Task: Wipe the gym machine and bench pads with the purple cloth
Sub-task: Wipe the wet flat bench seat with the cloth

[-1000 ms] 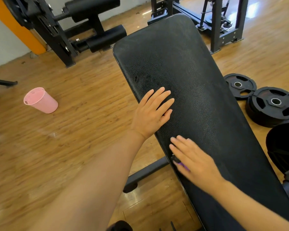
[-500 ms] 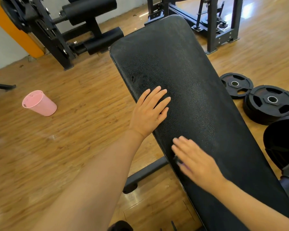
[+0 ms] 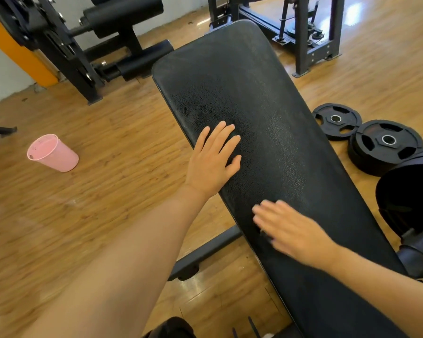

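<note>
A long black textured bench pad (image 3: pixel 254 81) runs from the lower right up to the top middle of the head view. My left hand (image 3: pixel 213 162) lies flat on the pad's left edge with its fingers straight and spread. My right hand (image 3: pixel 291 228) presses flat on the pad lower down, blurred by motion, fingers straight. No purple shows in this frame, so the cloth is hidden, with only a dark scrap at the hand's lower-left edge.
A pink cup (image 3: pixel 53 153) lies on the wooden floor to the left. Two black weight plates (image 3: pixel 386 145) lie right of the bench, with more dark gear behind them. A machine with roller pads (image 3: pixel 122 13) stands at the back left and a black rack (image 3: pixel 303 32) at the back.
My right hand has slid slightly up and inward across the pad, and the purple sliver seen under its fingers earlier no longer shows. My left hand stays in place.
</note>
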